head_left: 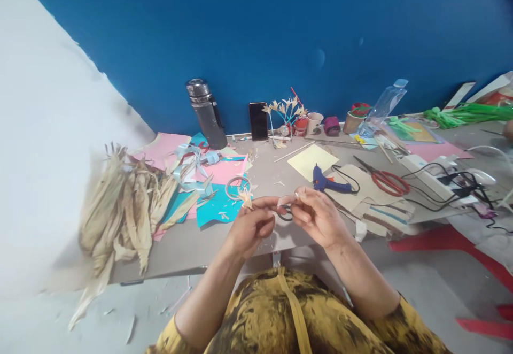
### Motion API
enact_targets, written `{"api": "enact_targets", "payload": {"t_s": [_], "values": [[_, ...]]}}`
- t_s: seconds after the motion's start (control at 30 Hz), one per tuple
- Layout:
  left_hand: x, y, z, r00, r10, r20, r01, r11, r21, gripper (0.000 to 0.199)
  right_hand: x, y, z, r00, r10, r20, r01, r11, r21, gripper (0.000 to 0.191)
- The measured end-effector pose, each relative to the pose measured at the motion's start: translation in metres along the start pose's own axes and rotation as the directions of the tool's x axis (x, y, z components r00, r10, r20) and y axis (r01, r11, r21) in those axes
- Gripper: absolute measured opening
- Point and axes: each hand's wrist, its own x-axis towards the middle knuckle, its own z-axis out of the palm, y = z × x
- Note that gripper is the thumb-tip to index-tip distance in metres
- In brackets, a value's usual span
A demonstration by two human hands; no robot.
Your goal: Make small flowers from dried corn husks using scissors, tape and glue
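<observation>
Since cream star-shaped papery flower [246, 199] seems fragile, grip base; left hand [249, 229] pinches it, right hand [319, 216] pinches pale curved strip [287, 200].

Top [256, 311]: mustard yellow, covered in irregular dark brown to black blotches and streaks.
Pattern: smeared, cloudy patches with soft edges, some large, some thin and broken, with yellow showing between them.
Band [294, 314]: a narrow strip of plain yellow cloth down the front, slightly slanted, lighter than the blotched cloth around it; whether it is a tie or a trim cannot be told.
Left sleeve [172, 337]: same yellow with dark marks, ending near the elbow, partly cut off by the view.
Right sleeve [404, 324]: matching, also ending near the elbow, loose, with darker patches near the edge.
Left hand [250, 226]: bare, like the forearm.
Right hand [318, 217]: bare, likewise.
</observation>
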Motion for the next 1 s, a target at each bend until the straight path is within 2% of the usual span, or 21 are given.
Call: {"api": "enact_targets", "payload": {"t_s": [0.1, 0.37, 0.53, 0.73, 0.87, 1.0], "values": [[-0.003, 0.000, -0.004, 1.000, -0.024, 0.006, 0.024, 1.000, -0.014, 0.027, -0.002, 0.003, -0.004, 1.000, -0.019, 0.010, 0.019, 0.999, -0.035, 0.024], [-0.007, -0.003, -0.007, 0.992, 0.017, -0.121, -0.012, 0.999, 0.041, 0.026, -0.005, 0.011, -0.009, 1.000, -0.011, 0.019, 0.014, 0.985, -0.172, 0.028], [-0.005, -0.004, -0.004, 0.995, -0.015, -0.100, 0.013, 1.000, -0.028, 0.031, -0.008, 0.010, -0.009, 0.999, -0.037, 0.029, 0.043, 0.974, -0.223, 0.027], [-0.005, -0.006, 0.000, 0.986, -0.026, -0.165, 0.014, 0.997, -0.072, 0.034, -0.011, 0.006, -0.008, 0.999, -0.018, 0.035, 0.025, 0.976, -0.215, 0.030], [-0.003, -0.010, -0.001, 0.963, 0.072, -0.261, -0.081, 0.996, -0.023, 0.034, -0.012, 0.011, -0.013, 1.000, -0.023, 0.015, 0.026, 0.975, -0.222, 0.029], [-0.002, -0.016, -0.003, 0.886, 0.254, -0.388, -0.215, 0.966, 0.140, 0.031, -0.009, 0.022, -0.018, 0.995, -0.060, -0.074, 0.042, 0.975, -0.220, 0.027]]}}
